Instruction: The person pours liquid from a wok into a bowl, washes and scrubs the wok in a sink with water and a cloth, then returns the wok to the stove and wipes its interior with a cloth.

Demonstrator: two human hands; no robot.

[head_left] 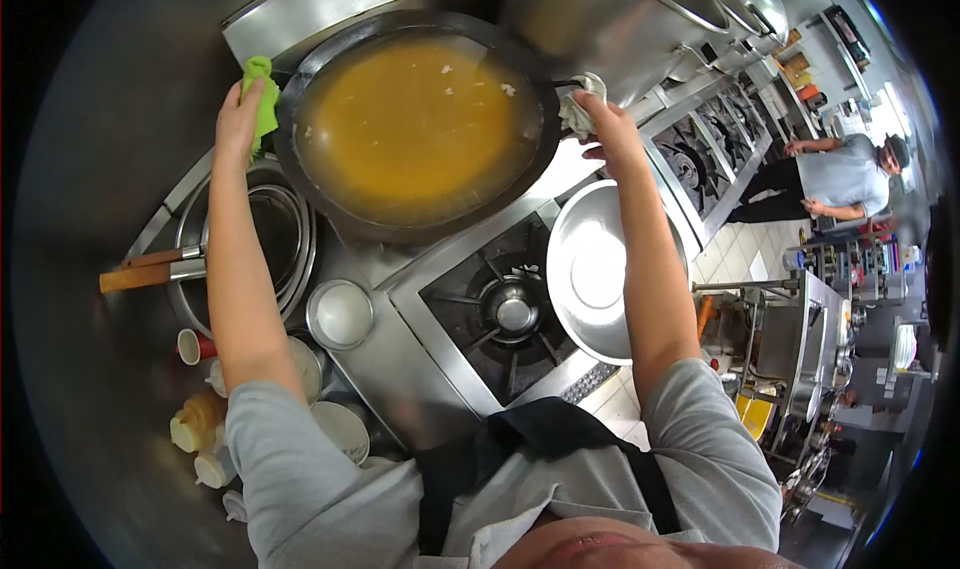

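Note:
A large dark wok [420, 227] holds cloudy yellow-brown liquid [410, 119] with small pale bits floating in it. My left hand [240, 114] grips a bright green cloth [262, 109] at the wok's left handle. On the other side, my right hand [610, 129] is closed on a whitish cloth [583, 107] around the right handle. Below the wok, a gas burner [513, 309] has no pan on it. A shiny metal bowl [590, 269] sits right of the burner, partly behind my right forearm.
Stacked pans [300, 209] with wooden handles, a small white-filled container [342, 315], a red cup [194, 346] and squeeze bottles [197, 421] are at left. A tall metal pot [590, 29] stands behind. More burners [690, 159] and another person [840, 177] are at right.

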